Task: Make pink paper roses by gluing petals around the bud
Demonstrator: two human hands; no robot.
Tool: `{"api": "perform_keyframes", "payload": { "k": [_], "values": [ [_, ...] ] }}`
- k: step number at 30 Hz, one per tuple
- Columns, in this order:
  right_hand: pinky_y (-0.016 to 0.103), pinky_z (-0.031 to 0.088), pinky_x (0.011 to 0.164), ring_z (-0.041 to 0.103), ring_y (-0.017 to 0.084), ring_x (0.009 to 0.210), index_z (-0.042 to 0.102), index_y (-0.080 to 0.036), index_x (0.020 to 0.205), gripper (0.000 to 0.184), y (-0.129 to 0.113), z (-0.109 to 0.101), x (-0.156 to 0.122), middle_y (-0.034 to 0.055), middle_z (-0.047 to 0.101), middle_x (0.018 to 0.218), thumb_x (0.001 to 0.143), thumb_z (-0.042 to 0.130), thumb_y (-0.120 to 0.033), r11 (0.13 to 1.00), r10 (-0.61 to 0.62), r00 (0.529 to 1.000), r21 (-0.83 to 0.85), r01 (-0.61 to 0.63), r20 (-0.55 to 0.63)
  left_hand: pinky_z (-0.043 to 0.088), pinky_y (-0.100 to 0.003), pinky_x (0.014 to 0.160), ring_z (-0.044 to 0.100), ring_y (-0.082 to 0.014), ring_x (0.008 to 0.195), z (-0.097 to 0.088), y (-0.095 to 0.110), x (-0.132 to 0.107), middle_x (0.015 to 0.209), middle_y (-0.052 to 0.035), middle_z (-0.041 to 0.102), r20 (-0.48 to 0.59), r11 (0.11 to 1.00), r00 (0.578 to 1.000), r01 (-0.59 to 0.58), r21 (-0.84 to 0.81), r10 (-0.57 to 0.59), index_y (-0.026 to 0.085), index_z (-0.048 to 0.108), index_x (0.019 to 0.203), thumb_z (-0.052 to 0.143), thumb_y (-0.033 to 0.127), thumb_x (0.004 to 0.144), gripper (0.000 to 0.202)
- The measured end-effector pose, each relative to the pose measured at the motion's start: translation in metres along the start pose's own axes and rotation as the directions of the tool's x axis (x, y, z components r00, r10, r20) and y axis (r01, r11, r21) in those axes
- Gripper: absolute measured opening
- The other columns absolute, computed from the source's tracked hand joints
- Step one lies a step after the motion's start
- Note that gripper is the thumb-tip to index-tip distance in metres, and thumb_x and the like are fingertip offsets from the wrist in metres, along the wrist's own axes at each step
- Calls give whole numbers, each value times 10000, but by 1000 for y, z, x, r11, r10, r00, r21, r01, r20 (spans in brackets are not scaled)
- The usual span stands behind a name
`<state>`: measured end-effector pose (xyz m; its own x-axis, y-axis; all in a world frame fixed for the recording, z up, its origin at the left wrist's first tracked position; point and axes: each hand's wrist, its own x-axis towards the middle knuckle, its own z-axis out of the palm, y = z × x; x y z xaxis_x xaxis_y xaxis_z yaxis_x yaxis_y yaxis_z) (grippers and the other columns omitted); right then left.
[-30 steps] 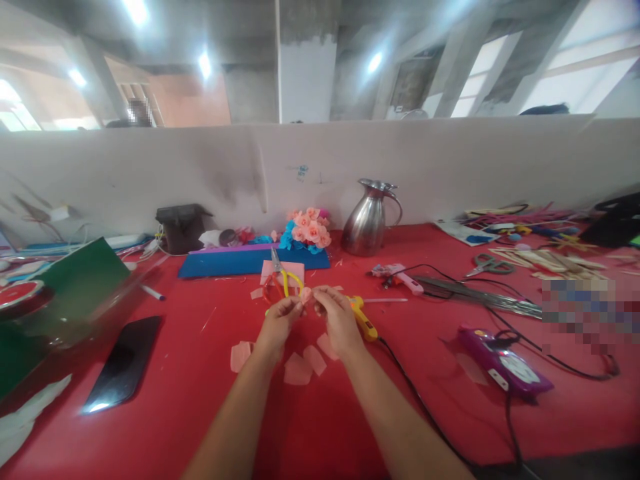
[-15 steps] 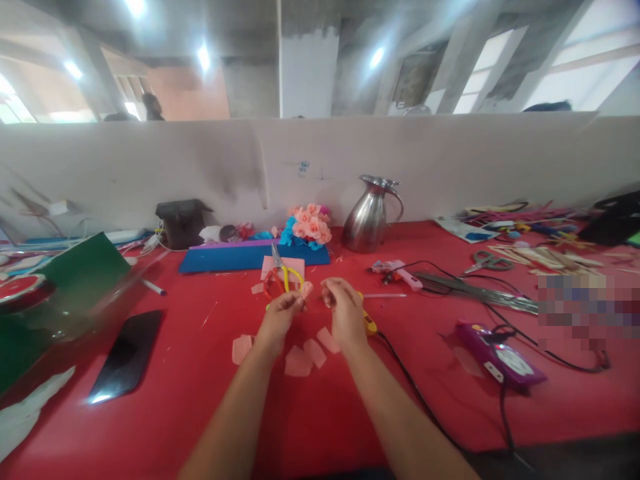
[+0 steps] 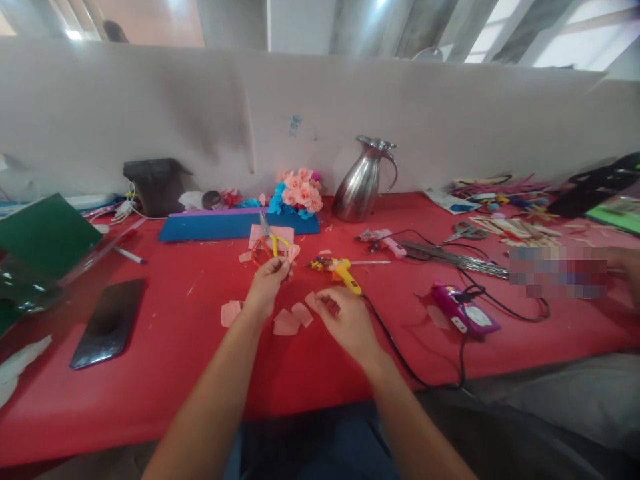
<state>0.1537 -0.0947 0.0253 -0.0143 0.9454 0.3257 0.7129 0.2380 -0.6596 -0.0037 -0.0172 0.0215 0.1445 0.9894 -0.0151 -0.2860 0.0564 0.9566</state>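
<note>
My left hand [image 3: 266, 283] is closed in a pinch on a small pink paper flower bud [image 3: 293, 253], held just above the red table [image 3: 165, 373]. My right hand [image 3: 344, 321] has dropped to the table beside several loose pink paper petals [image 3: 293, 317]; its fingers curl over one near the thumb, and whether they grip it is unclear. A yellow glue gun [image 3: 345, 272] lies just beyond my right hand. Yellow-handled scissors [image 3: 269, 240] rest on a pink sheet behind my left hand.
A steel jug [image 3: 362, 181], a bunch of paper roses [image 3: 299, 191] and a blue foam sheet [image 3: 220, 225] stand at the back. A black phone [image 3: 107, 321] lies left. A purple device [image 3: 465, 312] with cables sits right. Another person's hand [image 3: 631, 267] shows at far right.
My hands have parted: the right one came down off the bud to the loose petals on the table, while the left keeps the bud. The camera tilted down.
</note>
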Motion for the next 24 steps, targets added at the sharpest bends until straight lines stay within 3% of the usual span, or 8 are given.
{"api": "perform_keyframes", "payload": {
  "k": [5, 9, 16, 20, 24],
  "values": [
    [339, 395, 754, 541, 204, 823, 623, -213, 787, 65, -3, 8, -15, 50, 634, 843, 772, 563, -193, 981, -69, 990, -172, 90, 122, 312, -203, 562, 404, -73, 532, 2, 3, -2, 580, 27, 492, 0, 999, 999, 35, 18, -35, 166, 556, 675, 601, 268, 749, 134],
    [330, 400, 745, 533, 194, 828, 612, -216, 756, 83, 2, 12, -17, 36, 625, 834, 779, 556, -159, 982, -73, 983, -159, 100, 168, 321, -203, 574, 409, -76, 545, 3, 1, -1, 591, 26, 498, 12, 1000, 1000, 11, 21, -11, 170, 569, 697, 600, 271, 751, 118],
    [361, 398, 778, 529, 214, 846, 616, -218, 779, 97, -5, 15, -13, 50, 622, 878, 796, 543, -156, 970, -131, 981, -189, 156, 142, 352, -205, 624, 432, -85, 592, 1, -3, 0, 613, 26, 499, 53, 998, 998, -48, 38, 46, 170, 563, 710, 583, 282, 753, 122],
    [368, 383, 845, 515, 222, 961, 616, -215, 882, 132, -11, 21, -14, 51, 622, 952, 780, 571, -145, 969, -165, 964, -146, 197, 207, 356, -204, 631, 441, -82, 599, 2, -2, -1, 613, 30, 500, 26, 999, 999, -39, 29, 39, 167, 573, 739, 580, 266, 751, 99],
    [359, 403, 823, 502, 220, 942, 612, -211, 807, 97, -10, 26, -17, 46, 614, 944, 778, 573, -128, 981, -161, 959, -70, 181, 232, 360, -209, 638, 444, -83, 602, 2, 0, -1, 612, 27, 507, 14, 999, 1000, -28, 26, 28, 166, 566, 709, 586, 260, 746, 104]
  ]
}}
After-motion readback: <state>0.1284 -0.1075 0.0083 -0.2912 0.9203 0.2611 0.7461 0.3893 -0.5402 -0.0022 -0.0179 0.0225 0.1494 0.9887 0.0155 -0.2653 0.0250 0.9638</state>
